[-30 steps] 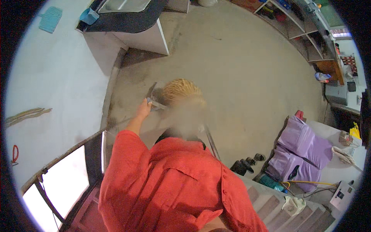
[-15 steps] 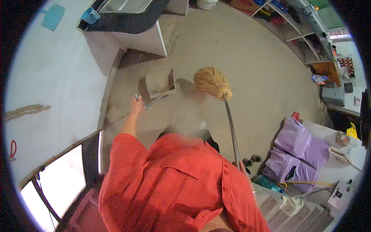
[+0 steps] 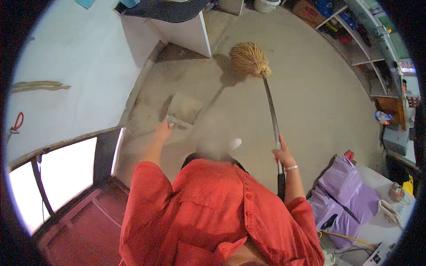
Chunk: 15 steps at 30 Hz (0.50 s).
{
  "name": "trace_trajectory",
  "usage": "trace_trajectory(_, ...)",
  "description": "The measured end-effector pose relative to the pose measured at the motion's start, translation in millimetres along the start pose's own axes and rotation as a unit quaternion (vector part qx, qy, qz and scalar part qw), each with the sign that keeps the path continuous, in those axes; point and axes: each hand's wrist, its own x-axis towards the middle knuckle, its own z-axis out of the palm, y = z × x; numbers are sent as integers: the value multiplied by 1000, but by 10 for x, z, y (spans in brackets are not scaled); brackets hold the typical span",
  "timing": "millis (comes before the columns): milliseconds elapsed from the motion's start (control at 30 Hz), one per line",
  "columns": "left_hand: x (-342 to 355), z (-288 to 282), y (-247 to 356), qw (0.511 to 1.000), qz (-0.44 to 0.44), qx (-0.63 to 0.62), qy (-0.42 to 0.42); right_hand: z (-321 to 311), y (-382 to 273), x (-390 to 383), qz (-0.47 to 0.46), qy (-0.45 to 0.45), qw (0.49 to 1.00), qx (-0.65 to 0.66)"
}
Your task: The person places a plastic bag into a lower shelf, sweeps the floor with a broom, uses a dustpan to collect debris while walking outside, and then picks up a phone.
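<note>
From the head camera I take the dustpan (image 3: 186, 108) as my landmark; it is near the floor (image 3: 306, 115), whether touching or lifted I can't tell. My left hand (image 3: 164, 130) is at its near edge, the grip closed on it, though the fingers are mostly hidden. Right of the pan and nearer the body, my right hand (image 3: 284, 154) has its grip wrapped around the handle (image 3: 271, 106) of the broom (image 3: 250, 59). The broom's head is beyond the pan and to its right, well apart from it, with a shadow beside it; I suspect it is raised.

The bench (image 3: 159, 11) stands well beyond the pan, and its side panel (image 3: 179, 33) is the nearest hard edge. A wide swing leftward could knock the bristles against that. To the pan's right, nearer the body, lies a purple bundle (image 3: 339, 181); the handle's rear end could snag it if my elbow drifts out. If my left wrist rolls, the pan could tip and spill any dust; I can't make out whether it holds some.
</note>
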Motion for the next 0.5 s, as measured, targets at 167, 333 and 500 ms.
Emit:
trace_trajectory(167, -45, 673, -147, 992, -112, -47, -21, 275, -119, 292, -6, -24, 990, -139)
trace_trajectory(333, -11, 992, -296, 989, -115, -88, 4, 602, -49, -506, 58, -110, 948, -294)
trace_trajectory(500, 95, 1003, -264, 979, -124, -159, -9, -564, 871, -613, -217, -58, 948, -224)
